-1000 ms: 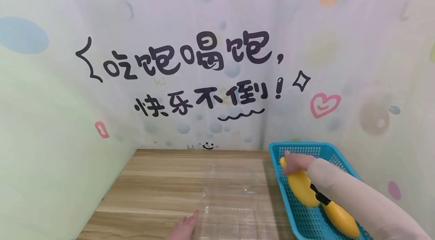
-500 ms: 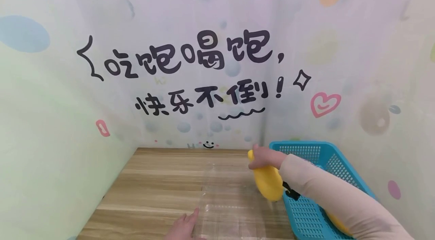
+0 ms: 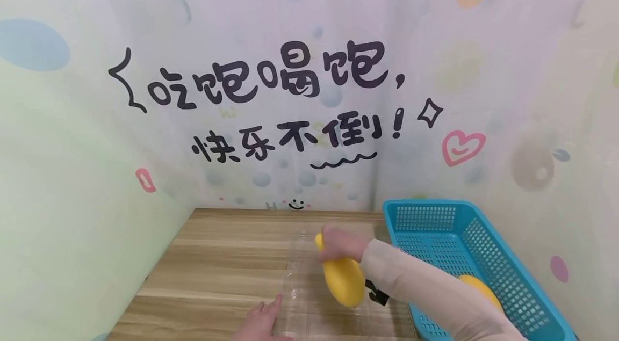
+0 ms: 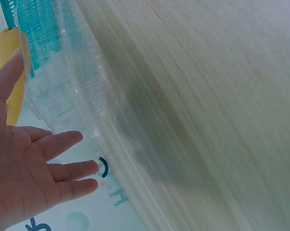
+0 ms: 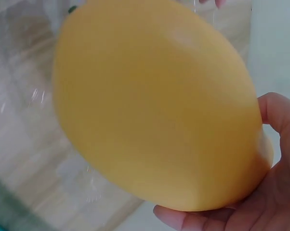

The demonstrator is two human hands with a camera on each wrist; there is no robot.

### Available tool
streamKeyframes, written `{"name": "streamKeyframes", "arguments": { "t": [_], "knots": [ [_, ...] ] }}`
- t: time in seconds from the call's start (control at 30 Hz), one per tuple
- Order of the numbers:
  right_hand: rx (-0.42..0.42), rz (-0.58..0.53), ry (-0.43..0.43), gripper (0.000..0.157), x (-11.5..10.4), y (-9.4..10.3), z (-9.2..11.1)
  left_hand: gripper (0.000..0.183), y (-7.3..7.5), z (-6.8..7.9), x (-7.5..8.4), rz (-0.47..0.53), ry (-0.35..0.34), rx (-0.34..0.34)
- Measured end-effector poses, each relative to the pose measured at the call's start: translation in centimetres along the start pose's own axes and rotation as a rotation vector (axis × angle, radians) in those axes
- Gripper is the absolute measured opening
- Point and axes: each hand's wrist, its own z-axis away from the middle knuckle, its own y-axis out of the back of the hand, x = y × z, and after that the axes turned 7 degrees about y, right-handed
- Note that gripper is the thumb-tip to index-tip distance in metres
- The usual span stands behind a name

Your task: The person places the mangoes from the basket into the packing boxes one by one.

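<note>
My right hand (image 3: 340, 244) grips a yellow mango-shaped fruit (image 3: 345, 282) by its narrow end, with the fat end hanging down over a clear plastic clamshell box (image 3: 300, 311). In the right wrist view the fruit (image 5: 154, 106) fills most of the picture, thumb and fingers curled round its near end; a bit of green shows at its far end. My left hand (image 3: 261, 322) is at the left side of the box, fingers extended. Seen from the left wrist, that hand (image 4: 32, 168) has its palm visible and its thumb and fingers right at the transparent edge.
To the right stands a blue perforated basket (image 3: 425, 204) with another yellow fruit (image 3: 483, 290) inside, partly behind the right sleeve (image 3: 425, 290). A wooden tabletop (image 3: 213, 271) lies under everything. Behind it hangs a patterned wall covering (image 3: 290, 8) with black lettering.
My right hand has lifted the yellow fruit out of the basket and carried it left, over the clear box. The left hand has stayed nearly still.
</note>
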Motion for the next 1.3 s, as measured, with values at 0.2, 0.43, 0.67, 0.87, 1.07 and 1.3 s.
{"name": "streamKeyframes", "arguments": {
  "t": [0.2, 0.43, 0.67, 0.87, 1.07, 1.3],
  "knots": [
    [0.011, 0.001, 0.062, 0.043, -1.6, -1.6, -0.3, 0.086, 0.1, 0.2, 0.1, 0.021, 0.022, -0.004],
    [0.006, 0.029, 0.085, 0.05, -2.6, -3.8, -1.0, 0.086, 0.3, 0.3, 0.3, 0.05, 0.052, -0.004],
    [0.022, -0.008, 0.093, 0.058, -3.5, -5.1, -1.1, 0.086, 0.3, 0.4, 0.3, 0.062, 0.066, -0.006],
    [0.041, -0.011, 0.111, 0.061, -4.0, -6.0, -1.0, 0.087, 0.3, 0.4, 0.3, 0.068, 0.077, -0.015],
    [0.089, 0.031, 0.14, 0.057, -3.8, -7.4, -1.5, 0.088, 0.3, 0.3, 0.2, 0.084, 0.082, -0.04],
    [0.103, 0.083, 0.114, 0.062, -3.8, -8.4, -1.4, 0.09, 0.3, 0.3, 0.1, 0.077, 0.084, -0.05]
  ]
}}
